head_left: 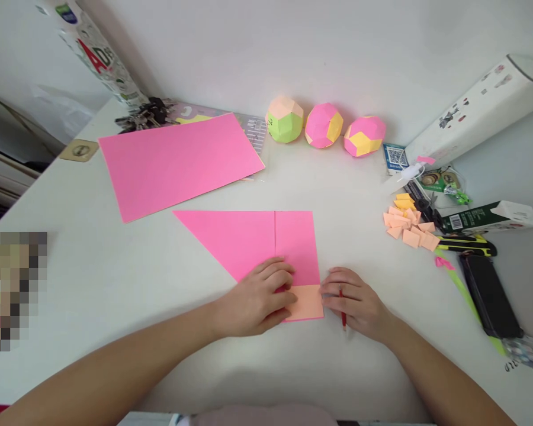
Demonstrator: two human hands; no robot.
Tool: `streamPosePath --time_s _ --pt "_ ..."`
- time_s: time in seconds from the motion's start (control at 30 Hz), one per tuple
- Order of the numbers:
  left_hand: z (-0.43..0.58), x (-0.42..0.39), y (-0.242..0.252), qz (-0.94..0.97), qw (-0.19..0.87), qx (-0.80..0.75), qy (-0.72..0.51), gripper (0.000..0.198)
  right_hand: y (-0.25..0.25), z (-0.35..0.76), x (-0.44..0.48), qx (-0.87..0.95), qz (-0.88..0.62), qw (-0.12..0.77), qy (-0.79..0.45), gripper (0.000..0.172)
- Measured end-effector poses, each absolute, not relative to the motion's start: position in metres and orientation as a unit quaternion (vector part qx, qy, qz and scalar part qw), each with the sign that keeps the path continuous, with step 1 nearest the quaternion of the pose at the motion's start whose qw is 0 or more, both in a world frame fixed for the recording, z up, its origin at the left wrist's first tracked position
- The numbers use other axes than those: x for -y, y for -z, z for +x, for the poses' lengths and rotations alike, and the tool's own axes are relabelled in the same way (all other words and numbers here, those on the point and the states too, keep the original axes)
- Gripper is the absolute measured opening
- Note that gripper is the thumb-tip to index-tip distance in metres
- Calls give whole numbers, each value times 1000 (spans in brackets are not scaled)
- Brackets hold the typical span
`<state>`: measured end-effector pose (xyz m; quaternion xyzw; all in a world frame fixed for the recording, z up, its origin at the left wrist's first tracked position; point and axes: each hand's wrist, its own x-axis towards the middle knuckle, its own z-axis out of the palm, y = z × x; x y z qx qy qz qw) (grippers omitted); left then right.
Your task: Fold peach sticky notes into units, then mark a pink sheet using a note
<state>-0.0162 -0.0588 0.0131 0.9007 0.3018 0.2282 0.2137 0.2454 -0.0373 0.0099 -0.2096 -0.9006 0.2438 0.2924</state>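
A cut piece of pink paper (244, 236) lies flat on the table, with a vertical line or crease and a slanted left edge. A peach paper rectangle (308, 302) rests on its lower right corner. My left hand (260, 299) lies over both papers, fingers slightly bent and touching the peach piece's left part, which it hides. At the right edge of the papers is my right hand (357, 305), with a slim red pencil (342, 313) tucked between its fingers. Its fingertips touch or almost touch the peach piece's edge.
A larger pink sheet (180, 165) lies at the back left beside keys (148, 113). Three paper balls, one green and peach (285, 120), stand along the wall. Small peach pieces (411, 222), a yellow-black cutter (468, 244) and a black case (491, 296) lie right.
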Motion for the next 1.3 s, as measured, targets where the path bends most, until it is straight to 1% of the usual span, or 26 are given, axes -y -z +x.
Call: streamPosePath --time_s 0.33,0.53,0.63,0.8,1.17,1.3 --pt "-15 59 -13 897 207 -301 -249 10 -8 243 36 896 -224 295 -245 24" --pt "-14 58 -11 894 206 -295 -268 8 -21 233 34 862 -248 345 -278 14" --pt "-15 58 -8 891 205 -292 -280 7 -25 226 35 842 -283 362 -282 14" --pt "-16 58 -4 893 203 -289 -279 7 -23 219 35 866 -268 331 -263 13" --pt "-17 57 -3 894 198 -286 -283 5 -18 218 31 871 -266 326 -255 9" --pt "-17 57 -3 893 202 -288 -280 6 -31 216 40 849 -285 345 -281 5"
